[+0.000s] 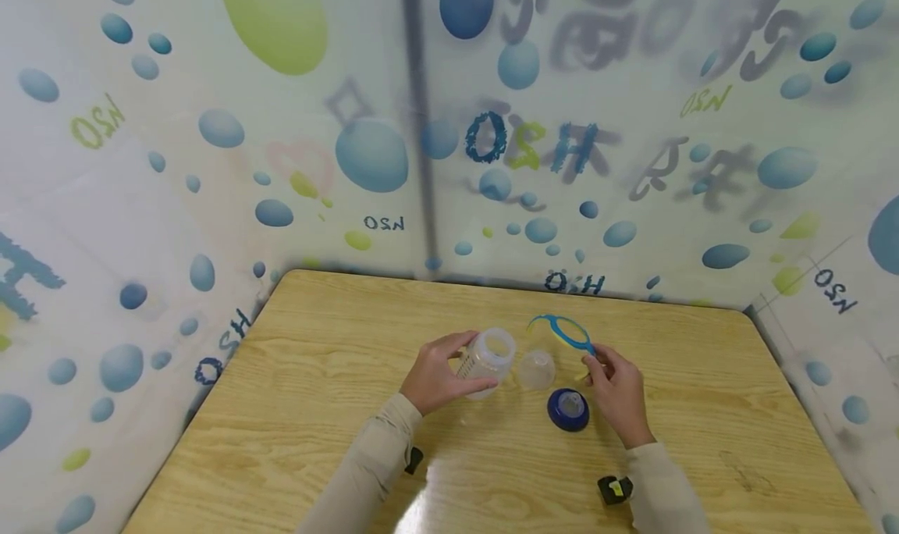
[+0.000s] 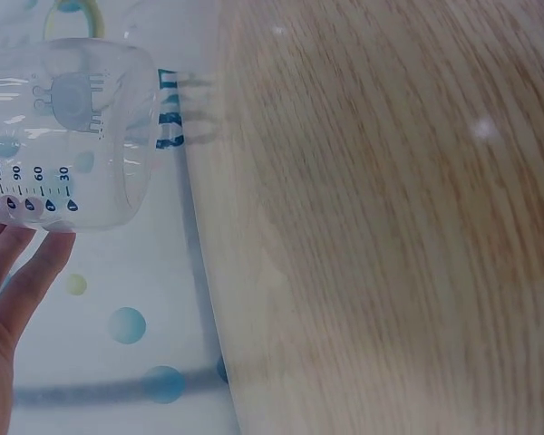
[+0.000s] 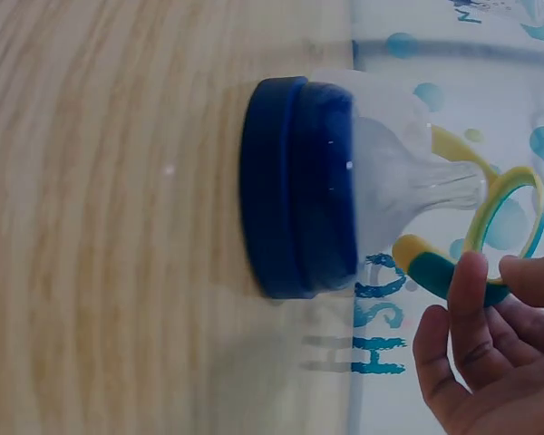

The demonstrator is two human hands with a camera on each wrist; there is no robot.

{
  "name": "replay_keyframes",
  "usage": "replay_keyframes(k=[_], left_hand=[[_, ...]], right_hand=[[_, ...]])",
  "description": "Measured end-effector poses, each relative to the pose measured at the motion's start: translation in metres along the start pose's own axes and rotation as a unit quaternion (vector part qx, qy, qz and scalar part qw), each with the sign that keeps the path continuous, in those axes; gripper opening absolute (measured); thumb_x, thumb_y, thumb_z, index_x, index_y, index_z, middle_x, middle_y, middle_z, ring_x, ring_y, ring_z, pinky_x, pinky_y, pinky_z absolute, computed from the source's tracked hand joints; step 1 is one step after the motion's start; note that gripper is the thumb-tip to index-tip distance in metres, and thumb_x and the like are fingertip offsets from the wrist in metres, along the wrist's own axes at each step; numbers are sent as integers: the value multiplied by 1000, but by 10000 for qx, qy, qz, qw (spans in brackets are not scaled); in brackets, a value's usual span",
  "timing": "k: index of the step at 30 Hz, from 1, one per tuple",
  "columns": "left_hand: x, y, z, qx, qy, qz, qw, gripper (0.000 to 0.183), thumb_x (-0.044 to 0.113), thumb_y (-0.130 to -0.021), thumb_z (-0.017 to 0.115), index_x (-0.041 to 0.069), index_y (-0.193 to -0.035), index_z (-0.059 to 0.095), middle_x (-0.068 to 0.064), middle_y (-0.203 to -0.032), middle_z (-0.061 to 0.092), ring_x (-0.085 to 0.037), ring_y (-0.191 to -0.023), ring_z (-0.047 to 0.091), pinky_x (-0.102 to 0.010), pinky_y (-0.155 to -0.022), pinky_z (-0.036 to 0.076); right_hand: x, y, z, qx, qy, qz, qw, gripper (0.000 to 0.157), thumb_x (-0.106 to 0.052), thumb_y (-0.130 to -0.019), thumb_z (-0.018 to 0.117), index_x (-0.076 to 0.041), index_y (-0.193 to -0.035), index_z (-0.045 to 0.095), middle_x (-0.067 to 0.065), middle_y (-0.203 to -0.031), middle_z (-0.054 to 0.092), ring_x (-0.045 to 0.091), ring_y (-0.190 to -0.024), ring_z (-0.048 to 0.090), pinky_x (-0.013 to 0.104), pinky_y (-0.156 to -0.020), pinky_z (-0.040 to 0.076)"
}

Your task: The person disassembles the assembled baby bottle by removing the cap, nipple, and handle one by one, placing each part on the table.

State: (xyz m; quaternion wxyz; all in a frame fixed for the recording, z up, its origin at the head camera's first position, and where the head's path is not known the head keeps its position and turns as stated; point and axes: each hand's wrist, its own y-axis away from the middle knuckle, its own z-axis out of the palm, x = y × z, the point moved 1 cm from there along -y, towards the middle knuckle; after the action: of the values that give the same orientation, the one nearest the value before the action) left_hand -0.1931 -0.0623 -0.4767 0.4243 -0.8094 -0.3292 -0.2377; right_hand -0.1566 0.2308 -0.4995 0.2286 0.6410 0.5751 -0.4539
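Observation:
My left hand grips a clear, open-mouthed baby bottle above the table, thumb on the near side and fingers behind. Printed measuring marks run along the bottle in the left wrist view. My right hand pinches a blue and yellow bottle handle, a ring with curved grips, raised over the table. Close to that hand, a dark blue collar with a clear teat stands teat-up on the tabletop. A translucent dome cap is between the bottle and the collar.
The wooden table meets patterned wall sheeting at its back edge. A black wrist device shows at the right sleeve, and another dark piece at the left sleeve.

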Motion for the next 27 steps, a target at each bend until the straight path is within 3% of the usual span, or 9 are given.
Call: replay_keyframes(k=[27], left_hand=[[0,1,-1,34,39,-73,10000,65,27,-69,93,2,-123,66,-10,-114,71,-20,-102,69,-30,-77,58]], right_hand=[[21,1,2,-396,277,374,9981,28,-3,-100,58,14,-122,60,22,-94,68,23,-67,66,21,-56,52]])
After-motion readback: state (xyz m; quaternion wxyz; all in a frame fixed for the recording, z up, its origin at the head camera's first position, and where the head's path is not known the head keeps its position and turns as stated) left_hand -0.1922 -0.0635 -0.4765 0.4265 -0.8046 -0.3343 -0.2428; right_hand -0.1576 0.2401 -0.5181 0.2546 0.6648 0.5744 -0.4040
